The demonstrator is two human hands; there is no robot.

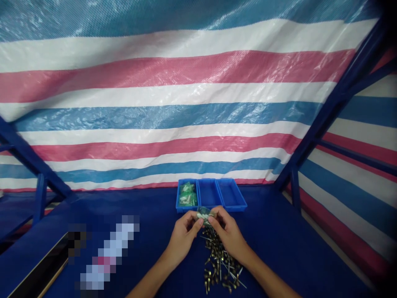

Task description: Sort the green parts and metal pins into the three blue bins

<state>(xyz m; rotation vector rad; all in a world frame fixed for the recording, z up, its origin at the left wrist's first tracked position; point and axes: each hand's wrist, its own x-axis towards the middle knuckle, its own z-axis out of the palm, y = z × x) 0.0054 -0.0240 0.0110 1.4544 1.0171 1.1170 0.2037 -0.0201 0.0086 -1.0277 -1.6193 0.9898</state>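
Both hands meet in front of the blue trays, pinching a small clear plastic bag with white pieces in it [204,216]. My left hand [185,232] has thumb and fingers closed on the bag's left side. On its right side, the thumb and fingers of my right hand [226,231] are closed too. Just below the bag lies a loose pile of small brass-coloured metal parts [217,254], with thin silvery pins among them. My right wrist and forearm run along the pile's right side. What exactly the white pieces are is too small to tell.
Behind the hands stand three joined blue trays [231,194]; the left one holds green-tinted bags of white pieces [187,194]. A long dark flat object [43,265] and a blurred-out item [108,256] lie on the blue table [149,211] at left. Blue frame bars and striped sheeting surround it.
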